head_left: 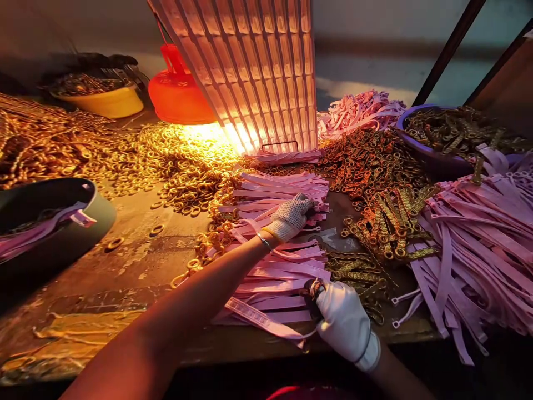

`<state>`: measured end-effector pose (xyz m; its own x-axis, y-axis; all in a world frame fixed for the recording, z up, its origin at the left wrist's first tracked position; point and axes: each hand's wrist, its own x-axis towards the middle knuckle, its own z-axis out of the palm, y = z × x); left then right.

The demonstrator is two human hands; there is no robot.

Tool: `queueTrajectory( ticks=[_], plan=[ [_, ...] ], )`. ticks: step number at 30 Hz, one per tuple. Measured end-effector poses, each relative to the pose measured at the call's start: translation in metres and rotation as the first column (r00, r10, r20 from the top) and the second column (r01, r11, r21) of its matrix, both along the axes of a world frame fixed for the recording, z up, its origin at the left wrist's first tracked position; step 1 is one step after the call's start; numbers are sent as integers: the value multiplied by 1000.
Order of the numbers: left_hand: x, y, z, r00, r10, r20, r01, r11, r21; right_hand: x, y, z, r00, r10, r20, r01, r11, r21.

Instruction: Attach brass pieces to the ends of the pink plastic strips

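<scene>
Pink straps (270, 272) lie side by side in a long row on the workbench. My left hand (289, 216), in a dotted knit glove, reaches across them. Its dark-tipped fingers are closed at the right ends of the upper straps, apparently pinching one. At the near end of the row is my right hand (343, 319), in a white glove with dark fingertips. Its fingers are curled together, and whatever they hold is hidden. A stitched pink strap (264, 319) slants beside it, one end close under the fingers. Gold rings (227, 233) line the row's left side.
A red lamp (181, 91) glows over heaped gold rings beside an upright slatted panel (266, 72). Gold clasp pieces (370, 166) and a pink strap pile (478, 233) lie right, near a purple basin (433, 150). A dark bin (97, 214) stands left; a yellow basin (104, 103) behind.
</scene>
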<state>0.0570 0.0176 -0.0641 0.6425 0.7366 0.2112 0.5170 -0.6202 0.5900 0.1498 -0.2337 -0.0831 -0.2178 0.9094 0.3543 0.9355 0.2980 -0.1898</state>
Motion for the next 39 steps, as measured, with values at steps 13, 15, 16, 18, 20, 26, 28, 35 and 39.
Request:
queueTrajectory(
  ticks=[13, 15, 16, 18, 20, 26, 28, 35, 39],
  plan=[
    [-20, -65, 10, 871, -89, -483, 75, 996, -49, -6, 0, -2, 999, -46, -17, 48, 987, 150],
    [-13, -65, 8, 834, -97, -544, 60, 995, -85, -5, 0, -5, 1000, -25, -11, 26, 994, 104],
    [-10, -64, 8, 818, -99, -566, 52, 994, -98, -4, 0, -6, 1000, -14, -13, 15, 997, 76],
    [-4, -64, 11, 802, -101, -589, 40, 992, -116, -2, 0, -6, 1000, -6, -31, 6, 1000, 21],
    [-2, -66, 16, 802, -103, -588, 32, 991, -130, 0, 1, -3, 997, -12, -78, 10, 1000, -28],
    [-9, -73, 17, 860, -50, -507, -35, 987, -157, 14, 7, 20, 947, -11, -320, -31, 992, -126],
    [-16, -75, 18, 900, -6, -436, -72, 984, -163, 19, 10, 29, 925, 0, -380, -43, 993, -107],
    [-64, -104, 45, 952, 253, 172, -15, 600, -800, 24, 38, 54, 869, 53, -491, -75, 997, -25],
    [-79, -120, 47, 865, 406, 294, 109, 420, -901, 13, 56, 59, 927, -7, -375, -42, 992, -122]
  ],
)
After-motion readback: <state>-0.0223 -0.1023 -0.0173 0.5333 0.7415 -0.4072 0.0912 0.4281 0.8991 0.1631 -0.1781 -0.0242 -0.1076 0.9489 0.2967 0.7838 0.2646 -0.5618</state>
